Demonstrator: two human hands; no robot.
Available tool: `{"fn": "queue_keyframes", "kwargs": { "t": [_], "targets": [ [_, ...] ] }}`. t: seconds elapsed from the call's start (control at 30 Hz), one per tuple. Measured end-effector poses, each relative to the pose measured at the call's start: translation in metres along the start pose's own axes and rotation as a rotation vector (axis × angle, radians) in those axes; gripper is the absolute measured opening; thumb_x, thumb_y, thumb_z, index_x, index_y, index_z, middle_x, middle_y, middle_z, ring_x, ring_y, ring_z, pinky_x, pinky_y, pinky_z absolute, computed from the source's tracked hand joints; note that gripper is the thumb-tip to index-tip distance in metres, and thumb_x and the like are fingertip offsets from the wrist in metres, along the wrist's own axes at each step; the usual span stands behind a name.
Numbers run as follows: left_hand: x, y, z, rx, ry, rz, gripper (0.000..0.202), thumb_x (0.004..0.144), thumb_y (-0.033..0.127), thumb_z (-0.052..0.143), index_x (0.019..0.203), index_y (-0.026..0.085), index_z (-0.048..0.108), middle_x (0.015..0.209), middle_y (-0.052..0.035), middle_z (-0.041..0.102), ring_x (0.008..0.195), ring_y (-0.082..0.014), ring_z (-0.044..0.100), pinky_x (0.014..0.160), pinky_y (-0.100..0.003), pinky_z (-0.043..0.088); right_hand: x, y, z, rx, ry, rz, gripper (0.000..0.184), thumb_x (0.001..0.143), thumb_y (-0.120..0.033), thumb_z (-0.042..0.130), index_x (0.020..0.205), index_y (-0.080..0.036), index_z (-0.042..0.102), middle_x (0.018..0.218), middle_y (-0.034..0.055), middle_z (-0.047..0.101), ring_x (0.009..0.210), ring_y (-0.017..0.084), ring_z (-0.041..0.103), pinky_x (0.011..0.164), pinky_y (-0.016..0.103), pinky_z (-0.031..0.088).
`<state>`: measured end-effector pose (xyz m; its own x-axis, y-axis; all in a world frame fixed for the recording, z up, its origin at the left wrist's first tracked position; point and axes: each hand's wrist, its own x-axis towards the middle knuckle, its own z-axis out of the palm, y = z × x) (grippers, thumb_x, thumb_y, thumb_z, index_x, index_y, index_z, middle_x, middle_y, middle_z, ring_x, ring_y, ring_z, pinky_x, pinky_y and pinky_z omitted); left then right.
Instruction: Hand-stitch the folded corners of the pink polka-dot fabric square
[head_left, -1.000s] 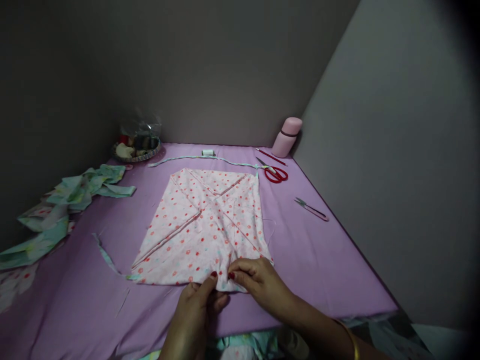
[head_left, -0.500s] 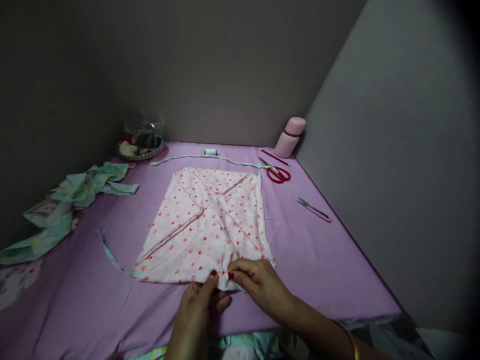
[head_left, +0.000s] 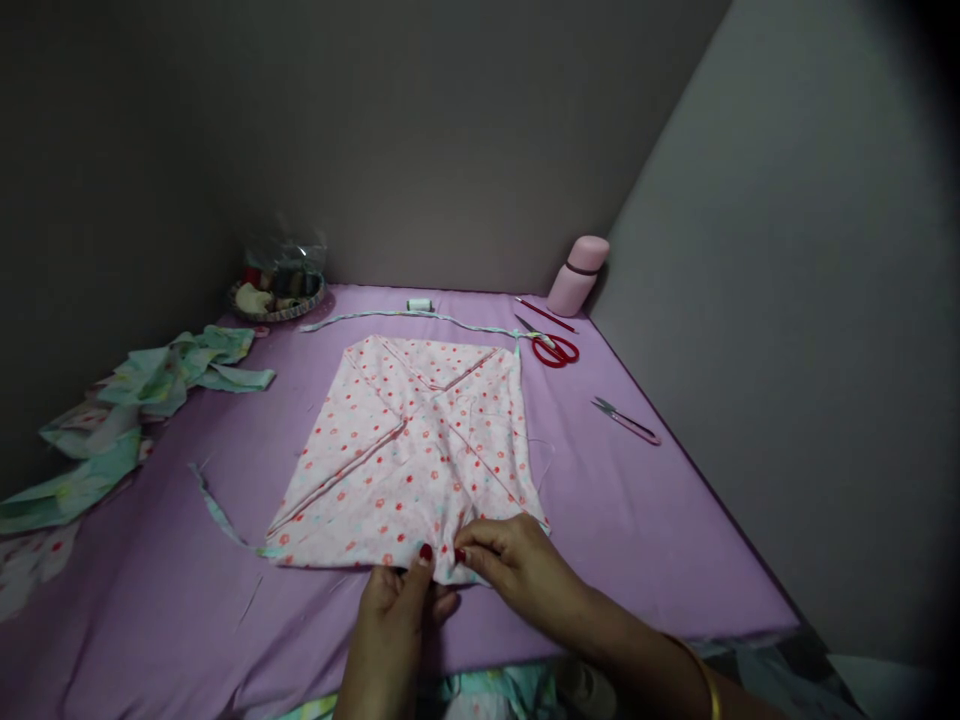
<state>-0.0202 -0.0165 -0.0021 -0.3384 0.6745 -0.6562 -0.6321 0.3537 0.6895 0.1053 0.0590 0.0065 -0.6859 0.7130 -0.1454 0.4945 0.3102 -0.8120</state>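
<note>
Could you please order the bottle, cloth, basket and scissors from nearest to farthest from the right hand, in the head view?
1. Cloth: touching the right hand
2. Scissors: right, farther back
3. Bottle: far right corner
4. Basket: far left corner

Matt dotted cloth, smooth bottle

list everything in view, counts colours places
patterned cloth: 1, pink, centre
long tie: 1, mint, beyond cloth
short tie: 1, mint, cloth's near-left corner
spool: 1, white, past long tie
bottle: 1, pink, far right
pencil: 1, red, beside bottle
scissors: 1, red-handled, far right
snips: 1, pink, right
filled basket: 1, greyish, far left
scraps: several, mint, pink, left
tablecloth: 1, lilac, beneath
walls: 2+, grey, back and right
bangle: 1, gold, right forearm
left hand: 1, red nail, cloth's near edge
right hand: 1, red nail, same edge
</note>
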Motion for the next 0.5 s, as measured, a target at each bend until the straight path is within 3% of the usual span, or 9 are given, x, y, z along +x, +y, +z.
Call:
{"fn": "queue_keyframes", "kwargs": {
  "t": [0.13,0.3,0.4,0.5],
  "targets": [
    [-0.002,0.004,0.003,0.028,0.037,0.026,0.048,0.044,0.036,0.082,0.053,0.018,0.038,0.041,0.0110,0.043,0.040,-0.0041,0.043,0.042,-0.014,0.038,0.000,-0.004,-0.002,-0.112,-0.019,-0.020,0.020,0.083,-0.018,0.046,0.078,-0.019,0.065,0.065,-0.0018,0.061,0.058,0.007,0.050,0.055,0.017,0.029],
    [-0.003,0.007,0.002,0.092,0.020,0.018,0.043,0.048,0.030,0.081,0.050,0.018,0.040,0.039,0.0110,0.043,0.039,-0.0041,0.043,0.041,-0.014,0.036,-0.001,-0.008,0.001,-0.233,0.011,-0.031,0.018,0.080,-0.016,0.047,0.068,-0.017,0.061,0.057,-0.0016,0.055,0.051,0.007,0.043,0.052,0.018,0.025],
    [-0.001,0.005,0.000,0.078,-0.031,-0.024,0.038,0.051,0.030,0.080,0.051,0.017,0.045,0.040,0.0090,0.047,0.039,-0.0040,0.042,0.039,-0.013,0.033,-0.002,-0.004,0.006,-0.167,0.052,-0.028,0.018,0.081,-0.017,0.046,0.069,-0.017,0.059,0.057,-0.0024,0.053,0.052,0.007,0.043,0.052,0.018,0.025],
    [0.004,0.000,-0.001,-0.024,-0.001,-0.062,0.041,0.047,0.035,0.081,0.051,0.017,0.044,0.043,0.0076,0.048,0.042,-0.0052,0.045,0.043,-0.015,0.039,-0.003,0.000,0.011,-0.046,0.078,-0.026,0.019,0.083,-0.018,0.044,0.071,-0.017,0.058,0.059,-0.0030,0.052,0.055,0.007,0.044,0.053,0.017,0.028]
  ]
}}
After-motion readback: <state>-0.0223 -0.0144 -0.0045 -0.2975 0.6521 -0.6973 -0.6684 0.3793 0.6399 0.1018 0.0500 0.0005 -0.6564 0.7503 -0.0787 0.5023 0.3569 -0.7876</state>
